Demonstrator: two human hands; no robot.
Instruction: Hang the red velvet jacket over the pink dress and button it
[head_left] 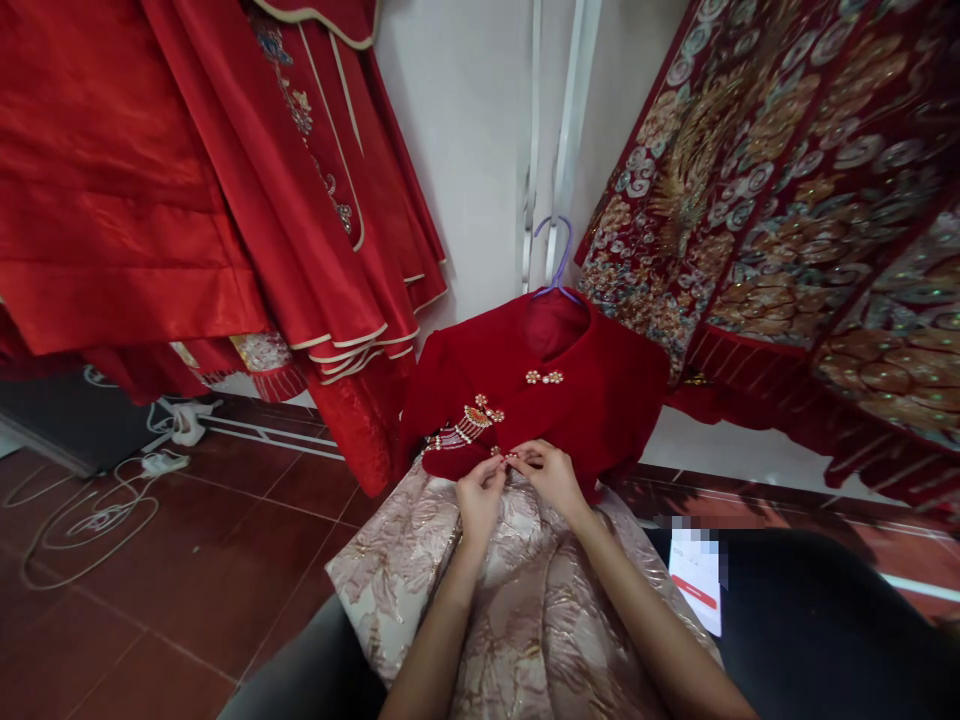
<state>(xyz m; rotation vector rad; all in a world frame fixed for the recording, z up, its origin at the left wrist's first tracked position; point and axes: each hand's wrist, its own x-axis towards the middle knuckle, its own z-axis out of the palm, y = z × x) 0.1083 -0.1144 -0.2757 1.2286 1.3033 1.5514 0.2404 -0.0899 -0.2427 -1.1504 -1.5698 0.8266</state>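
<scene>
A dark red velvet jacket (592, 400) on a purple hanger (559, 258) lies across my lap, over a pale pink and gold brocade skirt (525, 610). It has a pearl clasp (544, 377) near the collar and a beaded tassel ornament (465, 425) lower down. My left hand (480, 495) and my right hand (551, 475) meet at the jacket's front edge, fingers pinched on a small fastening there. What exactly the fingertips hold is too small to make out.
Red satin garments (225, 180) hang at the left. Gold-embroidered red robes (787, 200) hang at the right. White cables (90, 510) and a power strip (165, 462) lie on the brown tiled floor. A white card (697, 585) rests on a dark surface at my right.
</scene>
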